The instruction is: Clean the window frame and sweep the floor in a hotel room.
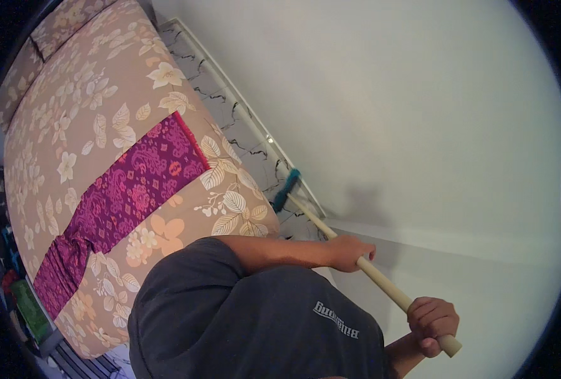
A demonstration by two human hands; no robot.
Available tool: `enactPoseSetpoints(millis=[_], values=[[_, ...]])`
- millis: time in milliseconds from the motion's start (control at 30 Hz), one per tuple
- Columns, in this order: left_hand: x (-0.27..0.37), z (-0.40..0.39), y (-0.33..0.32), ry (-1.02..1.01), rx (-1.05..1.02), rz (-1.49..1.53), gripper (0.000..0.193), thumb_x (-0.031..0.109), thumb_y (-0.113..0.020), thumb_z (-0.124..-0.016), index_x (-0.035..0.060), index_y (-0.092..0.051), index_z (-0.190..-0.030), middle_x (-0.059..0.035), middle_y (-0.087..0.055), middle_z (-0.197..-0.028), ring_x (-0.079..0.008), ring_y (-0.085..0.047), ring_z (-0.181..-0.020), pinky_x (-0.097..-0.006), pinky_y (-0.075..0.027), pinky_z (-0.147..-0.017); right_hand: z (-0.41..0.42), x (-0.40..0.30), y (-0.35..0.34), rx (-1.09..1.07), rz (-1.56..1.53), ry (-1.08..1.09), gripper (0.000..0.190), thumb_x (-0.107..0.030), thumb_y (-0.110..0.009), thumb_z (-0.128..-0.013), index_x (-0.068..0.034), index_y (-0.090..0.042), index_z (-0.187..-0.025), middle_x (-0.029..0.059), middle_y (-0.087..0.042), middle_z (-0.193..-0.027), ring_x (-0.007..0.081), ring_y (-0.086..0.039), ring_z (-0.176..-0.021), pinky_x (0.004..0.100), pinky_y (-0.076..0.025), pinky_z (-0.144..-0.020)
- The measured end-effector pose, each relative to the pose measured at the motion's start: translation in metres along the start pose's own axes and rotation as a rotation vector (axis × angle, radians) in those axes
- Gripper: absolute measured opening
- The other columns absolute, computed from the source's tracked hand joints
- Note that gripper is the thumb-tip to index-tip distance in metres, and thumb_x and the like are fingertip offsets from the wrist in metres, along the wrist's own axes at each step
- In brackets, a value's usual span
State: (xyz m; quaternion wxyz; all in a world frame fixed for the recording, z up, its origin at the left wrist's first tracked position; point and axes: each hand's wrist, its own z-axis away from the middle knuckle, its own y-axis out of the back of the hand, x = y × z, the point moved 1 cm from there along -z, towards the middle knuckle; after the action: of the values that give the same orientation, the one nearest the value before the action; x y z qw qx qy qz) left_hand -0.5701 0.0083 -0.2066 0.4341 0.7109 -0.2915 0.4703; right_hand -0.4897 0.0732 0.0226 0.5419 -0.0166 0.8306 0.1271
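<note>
A long pale wooden handle [387,284] runs slantwise across the view, ending in a teal brush head [287,189] like a broom's. My left hand [350,253] is closed around the middle of this handle. Near its top end, my right hand [433,322] wraps the handle with fingers curled over it. The brush head rests on marble-patterned floor tiles [256,151], in the narrow strip between bed and wall, close to the skirting.
On the left is a bed [90,156] with a floral brown sheet and pillows [71,23]. A purple patterned cloth [138,184] lies across it. A pale wall [403,118] bounds the right side. Blurred items, one a green thing [29,308], stand beyond the bed's far-left edge.
</note>
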Motion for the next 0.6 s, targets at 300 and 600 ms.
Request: enactPoseSetpoints(millis=[300,600], values=[[-0.082,0.011,0.116,0.359,0.623,-0.103,0.015,0.012,-0.060,-0.070,0.0114,-0.055,-0.084,-0.0104,-0.055,-0.061,-0.0312,-0.057,-0.062,-0.0399,-0.042,-0.055,-0.102,0.129,0.037,-0.275,-0.338,0.060,0.039,-0.024,-0.058,-0.073,-0.009,-0.032,-0.049,0.0016,-0.031,-0.041,0.0191,-0.032,-0.034,0.0324,-0.034,-0.042],[-0.180,0.005,0.141,0.492,0.864,-0.201,0.012,0.008,-0.056,-0.067,0.0083,-0.054,-0.079,-0.0089,-0.055,-0.061,-0.0277,-0.056,-0.060,-0.0364,-0.043,-0.056,-0.157,0.233,0.038,-0.748,-0.113,0.080,0.029,-0.007,-0.057,-0.066,-0.006,-0.031,-0.053,0.0061,-0.036,-0.050,0.0232,-0.037,-0.047,0.0341,-0.034,-0.050]])
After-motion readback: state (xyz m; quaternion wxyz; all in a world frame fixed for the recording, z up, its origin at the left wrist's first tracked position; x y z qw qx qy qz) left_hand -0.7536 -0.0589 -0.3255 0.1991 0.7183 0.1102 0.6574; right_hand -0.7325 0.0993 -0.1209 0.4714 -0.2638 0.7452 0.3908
